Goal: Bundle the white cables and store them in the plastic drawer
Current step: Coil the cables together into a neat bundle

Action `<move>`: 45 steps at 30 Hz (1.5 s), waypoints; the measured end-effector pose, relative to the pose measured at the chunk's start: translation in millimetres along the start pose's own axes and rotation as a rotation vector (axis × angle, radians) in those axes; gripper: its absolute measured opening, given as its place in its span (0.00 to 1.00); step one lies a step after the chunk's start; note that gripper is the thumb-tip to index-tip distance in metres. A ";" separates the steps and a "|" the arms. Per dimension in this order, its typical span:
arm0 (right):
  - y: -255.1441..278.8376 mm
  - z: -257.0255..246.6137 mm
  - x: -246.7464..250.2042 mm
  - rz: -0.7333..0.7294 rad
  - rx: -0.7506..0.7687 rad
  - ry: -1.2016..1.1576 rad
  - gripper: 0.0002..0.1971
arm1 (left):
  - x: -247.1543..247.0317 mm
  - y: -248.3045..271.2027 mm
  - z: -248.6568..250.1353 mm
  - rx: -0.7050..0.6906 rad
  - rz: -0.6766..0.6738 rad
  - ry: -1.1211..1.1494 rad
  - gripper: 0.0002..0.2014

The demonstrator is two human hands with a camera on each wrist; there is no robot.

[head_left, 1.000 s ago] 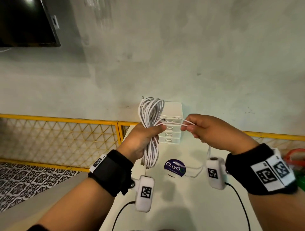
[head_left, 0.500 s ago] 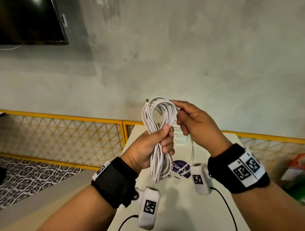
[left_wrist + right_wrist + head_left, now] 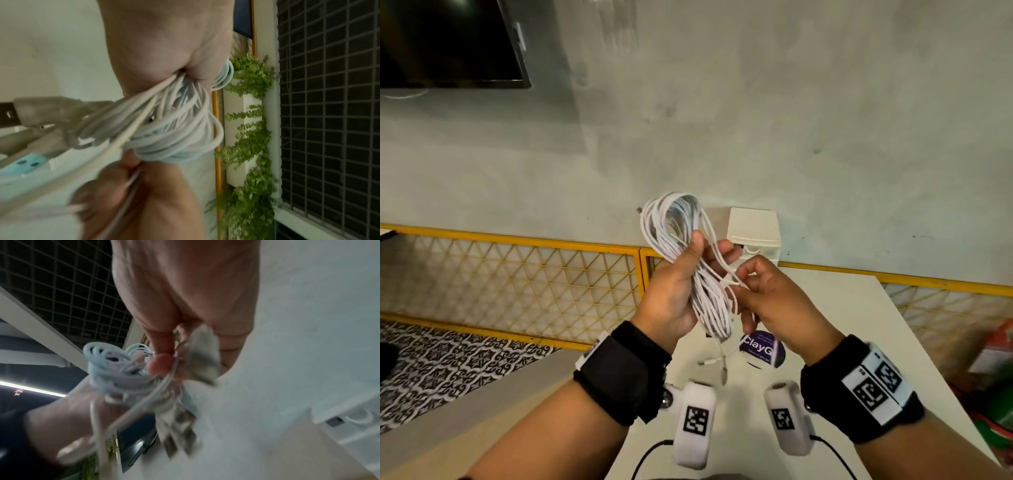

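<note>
A coil of white cables [image 3: 688,260] is held up in the air above a white table [image 3: 859,325], in front of a pale grey-green wall [image 3: 756,120]. The coil is gripped around its middle by the left hand [image 3: 674,291], with the thumb pressed across the front of the strands and the fingers curled round behind them. A rounded loop of cable is seen rising above the fist, and a longer bunch is seen hanging below it. Just beside, the right hand [image 3: 767,298] is brought against the coil, and a loose strand is pinched between its thumb and fingertips, close to the middle of the bundle. Two loose cable ends with plugs [image 3: 717,365] are left dangling beneath the hands, above the table. In the left wrist view the strands [image 3: 164,123] are seen packed tightly against the palm, though the plugs there are blurred. In the right wrist view the pinched strand is seen beside a blurred plug, and the detail cannot be made out. Behind the hands, at the far edge of the table against the wall, a small white plastic drawer unit [image 3: 754,233] is set, well apart from the coil. A round purple sticker [image 3: 762,347] is seen on the table below the hands. A black screen [image 3: 448,41] is mounted at upper left, and a yellow mesh railing [image 3: 517,270] is run along the wall.
</note>
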State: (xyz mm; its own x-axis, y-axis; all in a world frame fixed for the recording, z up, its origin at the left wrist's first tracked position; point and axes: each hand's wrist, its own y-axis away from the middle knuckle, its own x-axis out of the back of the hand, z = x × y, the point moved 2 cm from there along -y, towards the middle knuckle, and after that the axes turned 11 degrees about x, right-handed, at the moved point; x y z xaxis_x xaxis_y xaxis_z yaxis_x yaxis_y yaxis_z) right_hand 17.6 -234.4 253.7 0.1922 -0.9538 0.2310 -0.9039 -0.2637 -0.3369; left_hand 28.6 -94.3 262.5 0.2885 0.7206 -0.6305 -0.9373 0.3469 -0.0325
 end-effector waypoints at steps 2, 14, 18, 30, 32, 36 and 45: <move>4.5 9.6 -2.4 0.023 -0.037 -0.138 0.09 | 3.8 -3.8 11.6 -0.032 0.042 0.056 0.13; 27.7 2.5 -12.6 -0.232 0.192 0.029 0.14 | 36.3 -12.2 36.6 -0.136 0.210 0.122 0.09; 31.0 -12.7 -23.9 -0.446 0.387 0.476 0.19 | 31.1 -9.7 39.5 -0.165 0.233 0.117 0.06; 5.7 -38.7 -54.6 0.236 0.813 0.746 0.20 | 21.0 10.2 14.8 -0.056 0.198 -0.126 0.20; -1.1 -27.3 -56.5 0.235 0.525 0.328 0.25 | 17.6 13.8 14.8 -0.056 0.115 -0.056 0.15; -6.0 -3.3 -64.4 -0.034 0.174 -0.226 0.63 | 19.3 17.5 20.9 0.012 -0.035 0.061 0.11; -5.0 15.0 -78.7 -0.065 0.033 0.090 0.26 | 41.4 19.7 15.5 -0.002 0.141 -0.128 0.06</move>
State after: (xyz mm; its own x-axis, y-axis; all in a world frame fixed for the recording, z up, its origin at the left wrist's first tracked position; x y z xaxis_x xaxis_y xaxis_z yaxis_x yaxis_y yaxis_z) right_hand 12.7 -160.2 223.5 0.2139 -0.9181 0.3337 -0.8770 -0.3310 -0.3483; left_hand 25.2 -48.4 247.8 0.1769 0.8324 -0.5252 -0.9705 0.2364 0.0478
